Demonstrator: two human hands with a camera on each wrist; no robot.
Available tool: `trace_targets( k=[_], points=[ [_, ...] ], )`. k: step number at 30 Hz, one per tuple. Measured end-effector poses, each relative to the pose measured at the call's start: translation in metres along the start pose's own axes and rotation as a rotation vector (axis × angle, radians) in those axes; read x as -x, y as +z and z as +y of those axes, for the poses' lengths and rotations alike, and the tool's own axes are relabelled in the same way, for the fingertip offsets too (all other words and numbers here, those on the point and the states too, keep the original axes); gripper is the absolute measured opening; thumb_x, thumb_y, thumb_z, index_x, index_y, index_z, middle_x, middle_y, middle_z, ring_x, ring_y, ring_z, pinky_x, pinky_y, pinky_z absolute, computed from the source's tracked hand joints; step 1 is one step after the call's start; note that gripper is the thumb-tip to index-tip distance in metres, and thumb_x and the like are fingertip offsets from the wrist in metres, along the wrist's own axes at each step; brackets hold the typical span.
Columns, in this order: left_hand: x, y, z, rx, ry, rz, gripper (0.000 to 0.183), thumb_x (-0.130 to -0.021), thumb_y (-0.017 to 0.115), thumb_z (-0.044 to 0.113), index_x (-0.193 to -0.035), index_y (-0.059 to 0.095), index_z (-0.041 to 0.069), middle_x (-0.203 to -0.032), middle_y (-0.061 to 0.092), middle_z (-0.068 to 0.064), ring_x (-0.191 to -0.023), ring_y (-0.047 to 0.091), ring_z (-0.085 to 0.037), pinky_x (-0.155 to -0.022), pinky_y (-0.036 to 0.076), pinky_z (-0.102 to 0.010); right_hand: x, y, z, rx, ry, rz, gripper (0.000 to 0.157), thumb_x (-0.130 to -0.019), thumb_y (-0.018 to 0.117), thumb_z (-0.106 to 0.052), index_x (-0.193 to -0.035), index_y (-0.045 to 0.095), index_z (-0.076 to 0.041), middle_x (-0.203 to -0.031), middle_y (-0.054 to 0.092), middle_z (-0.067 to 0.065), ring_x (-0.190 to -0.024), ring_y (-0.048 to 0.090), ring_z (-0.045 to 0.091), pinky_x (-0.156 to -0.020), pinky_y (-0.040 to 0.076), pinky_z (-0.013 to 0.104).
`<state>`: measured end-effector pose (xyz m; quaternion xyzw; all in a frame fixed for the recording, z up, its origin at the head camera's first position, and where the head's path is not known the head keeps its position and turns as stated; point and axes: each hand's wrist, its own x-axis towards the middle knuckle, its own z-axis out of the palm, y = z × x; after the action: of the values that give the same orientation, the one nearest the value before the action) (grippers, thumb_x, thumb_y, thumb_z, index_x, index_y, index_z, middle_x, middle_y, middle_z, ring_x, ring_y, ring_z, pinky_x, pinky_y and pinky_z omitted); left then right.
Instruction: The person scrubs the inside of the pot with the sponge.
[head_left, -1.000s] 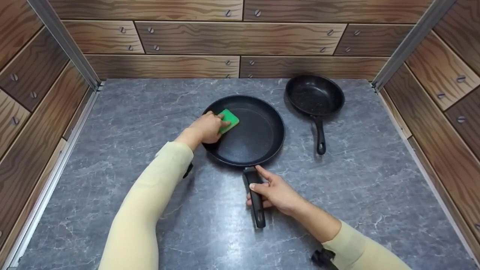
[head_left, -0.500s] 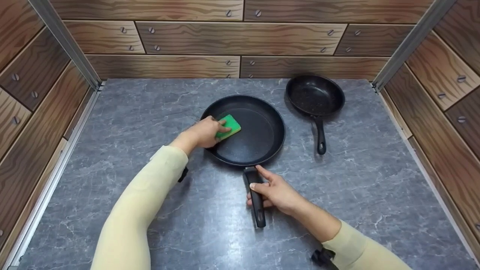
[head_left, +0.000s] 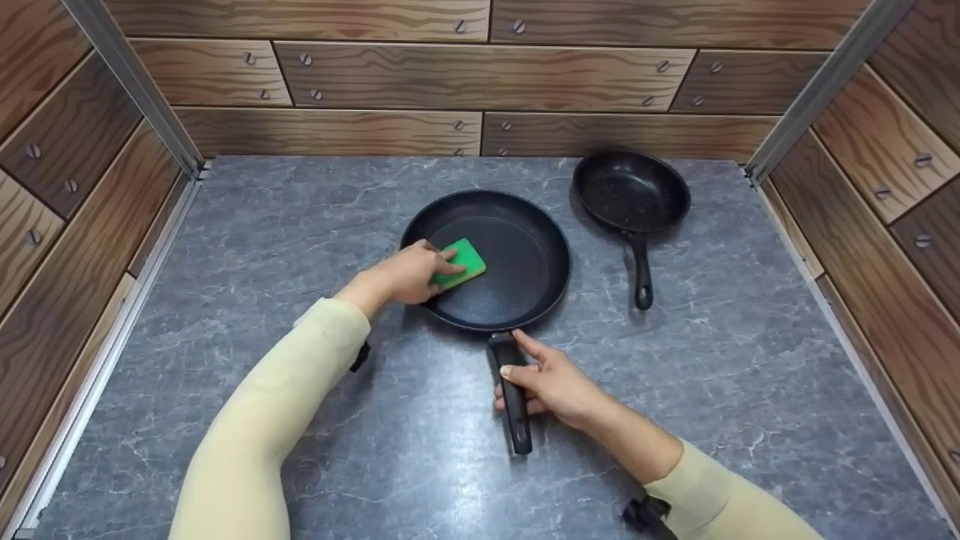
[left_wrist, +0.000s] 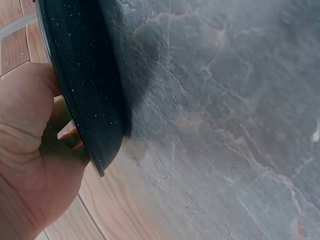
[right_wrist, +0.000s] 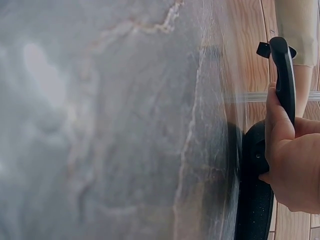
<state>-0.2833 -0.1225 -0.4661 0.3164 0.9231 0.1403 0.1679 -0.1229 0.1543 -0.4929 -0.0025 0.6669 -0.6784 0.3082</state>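
Note:
A large black frying pan [head_left: 510,247] lies on the grey marbled table, its handle [head_left: 514,412] towards the person. My left hand [head_left: 411,274] reaches over the pan's left rim and grips a green sponge [head_left: 469,259] with a yellowish underside, against the pan's inner floor. My right hand [head_left: 559,386] holds the handle, thumb on top, fingers underneath and the index finger stretched towards the rim. In the left wrist view the pan's speckled outer wall [left_wrist: 90,85] hides most of the left hand's fingers. The right wrist view has the right hand [right_wrist: 295,165] around the handle [right_wrist: 283,75].
A smaller black frying pan [head_left: 631,191] stands at the back right, its handle pointing forward. Wood-patterned walls [head_left: 480,75] enclose the table [head_left: 262,225] at the back and both sides, with metal posts at the back corners.
My left hand has slid the sponge a little towards me and slightly right across the pan floor, the forearm shifting left and down. The right hand and pan have hardly moved.

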Motion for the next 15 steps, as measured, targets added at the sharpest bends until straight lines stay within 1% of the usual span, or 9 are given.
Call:
trace_targets(
  k=[8, 15],
  points=[
    [0.0043, 0.0050, 0.0034, 0.039, 0.016, -0.015, 0.051, -0.106, 0.066, 0.016, -0.155, 0.056, 0.027, -0.171, 0.031, -0.002, -0.145, 0.041, -0.033, -0.117, 0.040, -0.049, 0.0010, -0.0014, 0.0010, -0.004, -0.003, -0.015, 0.089, -0.106, 0.065, -0.015, -0.171, 0.005, -0.007, -0.093, 0.076, 0.018, -0.084, 0.079, 0.029, -0.076, 0.065, 0.042],
    [0.0087, 0.0049, 0.0088, 0.069, 0.054, -0.043, 0.049, -0.106, 0.066, 0.017, -0.154, 0.057, 0.026, -0.170, 0.032, -0.001, -0.144, 0.042, -0.033, -0.117, 0.040, -0.048, 0.0000, -0.0013, 0.0015, -0.004, -0.007, -0.010, 0.089, -0.105, 0.065, -0.014, -0.171, 0.006, -0.007, -0.093, 0.077, 0.019, -0.083, 0.079, 0.029, -0.075, 0.065, 0.042]
  ],
)
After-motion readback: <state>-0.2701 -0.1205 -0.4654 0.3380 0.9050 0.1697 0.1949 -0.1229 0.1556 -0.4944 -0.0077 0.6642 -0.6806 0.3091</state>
